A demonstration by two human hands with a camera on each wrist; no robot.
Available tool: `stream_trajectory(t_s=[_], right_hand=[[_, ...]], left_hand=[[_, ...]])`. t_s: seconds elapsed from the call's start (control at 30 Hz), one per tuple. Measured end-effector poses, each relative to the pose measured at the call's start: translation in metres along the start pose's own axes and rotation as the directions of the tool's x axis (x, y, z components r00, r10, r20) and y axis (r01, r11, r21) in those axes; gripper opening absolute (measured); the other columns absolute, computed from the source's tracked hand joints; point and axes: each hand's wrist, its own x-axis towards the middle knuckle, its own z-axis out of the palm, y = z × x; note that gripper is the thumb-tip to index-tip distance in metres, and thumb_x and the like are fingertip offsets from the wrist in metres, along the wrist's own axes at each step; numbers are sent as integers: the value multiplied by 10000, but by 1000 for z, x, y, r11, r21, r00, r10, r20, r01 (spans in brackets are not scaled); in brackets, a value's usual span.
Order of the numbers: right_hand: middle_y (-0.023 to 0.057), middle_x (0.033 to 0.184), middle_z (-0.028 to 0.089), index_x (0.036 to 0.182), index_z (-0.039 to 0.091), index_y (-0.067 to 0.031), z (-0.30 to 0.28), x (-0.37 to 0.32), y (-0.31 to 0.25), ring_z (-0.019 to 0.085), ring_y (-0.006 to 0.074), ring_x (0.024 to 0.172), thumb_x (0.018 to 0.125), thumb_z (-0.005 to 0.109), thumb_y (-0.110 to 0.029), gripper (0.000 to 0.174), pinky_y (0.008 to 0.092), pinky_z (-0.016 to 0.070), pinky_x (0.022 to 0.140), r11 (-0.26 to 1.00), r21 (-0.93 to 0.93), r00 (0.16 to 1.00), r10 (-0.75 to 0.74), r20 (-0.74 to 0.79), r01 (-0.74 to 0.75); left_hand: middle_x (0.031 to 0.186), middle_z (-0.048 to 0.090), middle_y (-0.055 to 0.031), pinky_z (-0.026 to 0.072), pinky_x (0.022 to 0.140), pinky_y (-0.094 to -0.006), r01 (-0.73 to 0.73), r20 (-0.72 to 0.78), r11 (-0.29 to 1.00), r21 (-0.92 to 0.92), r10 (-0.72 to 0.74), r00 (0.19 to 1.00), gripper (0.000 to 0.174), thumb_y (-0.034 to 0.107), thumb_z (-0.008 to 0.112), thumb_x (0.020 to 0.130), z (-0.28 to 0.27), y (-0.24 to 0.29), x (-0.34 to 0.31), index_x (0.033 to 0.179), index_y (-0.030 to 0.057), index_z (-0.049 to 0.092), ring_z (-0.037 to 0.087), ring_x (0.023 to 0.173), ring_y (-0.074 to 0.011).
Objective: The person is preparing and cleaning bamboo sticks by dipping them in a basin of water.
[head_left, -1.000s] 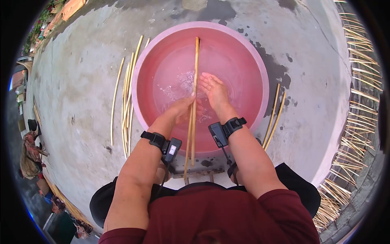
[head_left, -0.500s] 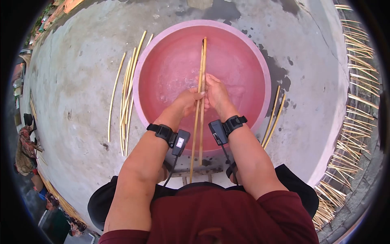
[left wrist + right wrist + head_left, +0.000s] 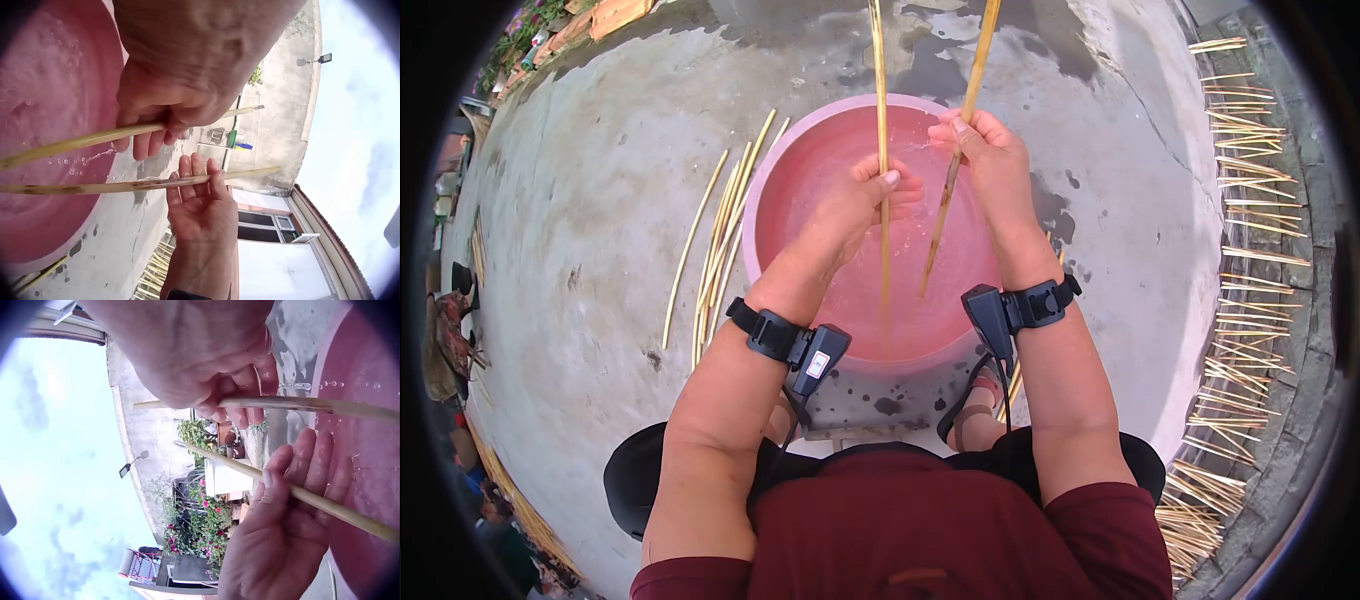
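Note:
My left hand (image 3: 852, 212) pinches a pale wooden stick (image 3: 881, 100) between thumb and fingers, its lower end down in the basin. A second stick (image 3: 980, 60), browner with dark marks, is pinched by my right hand (image 3: 998, 168) and slants over the basin. Both hands are above the pink round basin (image 3: 785, 195), which holds water. Droplets fall beside the marked stick (image 3: 300, 405) in the right wrist view. Seen in the left wrist view, the right hand (image 3: 203, 219) has its palm turned up beneath its stick.
Several loose sticks (image 3: 725, 235) lie on the concrete left of the basin. More sticks (image 3: 1012, 388) lie by the right foot. A long row of sticks (image 3: 1250, 190) lines the right edge of the yard. Wet patches (image 3: 1055, 210) mark the ground. Potted flowers (image 3: 209, 512) stand farther off.
The two sticks were together in the left hand; now each hand holds one. Both have been raised and moved apart, the right hand going up and right. The head view has shifted.

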Motion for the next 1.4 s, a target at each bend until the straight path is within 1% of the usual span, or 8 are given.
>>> stream_trajectory(t_s=[0.23, 0.47, 0.67, 0.87, 1.0, 1.23, 1.33, 1.4], right_hand=[[-1, 772, 603, 929, 657, -29, -44, -37, -42, 532, 64, 681, 866, 589, -63, 98, 215, 440, 620, 974, -147, 970, -194, -144, 173], [-4, 871, 568, 1070, 572, -75, -119, -79, 20, 505, 69, 705, 829, 618, -28, 249, 204, 421, 607, 989, 147, 984, -9, -176, 35], [-27, 789, 499, 1208, 526, -36, -64, -119, -28, 439, 65, 639, 830, 632, -87, 396, 198, 365, 576, 963, -87, 967, -251, 47, 254], [-49, 680, 437, 1010, 648, -41, -86, -110, -88, 347, 39, 568, 920, 498, -313, 324, 191, 271, 503, 959, -280, 999, -48, -5, 45], [-36, 697, 456, 928, 623, -30, -134, -99, -86, 370, 46, 521, 932, 481, -300, 305, 193, 291, 476, 901, -430, 998, 25, -60, -49], [21, 786, 564, 951, 590, -39, -132, -67, -28, 577, 91, 582, 913, 540, -222, 194, 197, 444, 511, 978, -83, 979, 182, -90, -189], [22, 778, 577, 933, 572, -46, -126, -64, 2, 578, 86, 585, 913, 527, -196, 157, 200, 439, 516, 955, -67, 953, 280, -116, -289], [25, 766, 586, 923, 571, -47, -123, -60, 9, 581, 85, 592, 910, 521, -194, 156, 196, 413, 505, 959, -48, 956, 275, -104, -281]], left_hand=[[1221, 506, -266, 433, 988, -531, -525, -364, 722, -451, 388, 847, 190, 112, 331, 991, -41, 89, -36, 930, -3, 469, 510, 1158, -394], [1294, 440, -282, 362, 1038, -580, -567, -482, 378, -732, 302, 823, 223, 133, 270, 1005, -53, 94, -48, 903, -7, 411, 442, 1223, -407], [1207, 501, -262, 441, 995, -508, -278, -246, 517, -810, 130, 960, 183, 145, 354, 993, 42, 19, -28, 983, -18, 437, 512, 1155, -372], [1107, 561, -232, 495, 897, -434, 191, 130, 813, -550, -142, 981, 395, 356, 369, 990, 76, -66, -9, 1077, -17, 465, 578, 1038, -339], [1183, 522, -234, 429, 960, -437, -69, -332, 881, -467, -103, 938, 485, 401, 343, 983, -14, -128, 22, 1152, -36, 465, 502, 1151, -319], [1073, 587, -99, 418, 914, -398, -249, -840, 910, -330, -162, 519, 270, 250, 430, 970, -157, -221, 51, 1074, 44, 569, 537, 1036, -227], [991, 614, -116, 484, 842, -390, -65, -535, 690, -721, -495, 684, 239, 223, 463, 963, -132, -232, 55, 1033, 22, 571, 592, 912, -242], [903, 630, -127, 528, 778, -380, -57, -340, 708, -704, -265, 902, 207, 198, 503, 946, -77, -206, 57, 994, 10, 572, 622, 790, -247]])
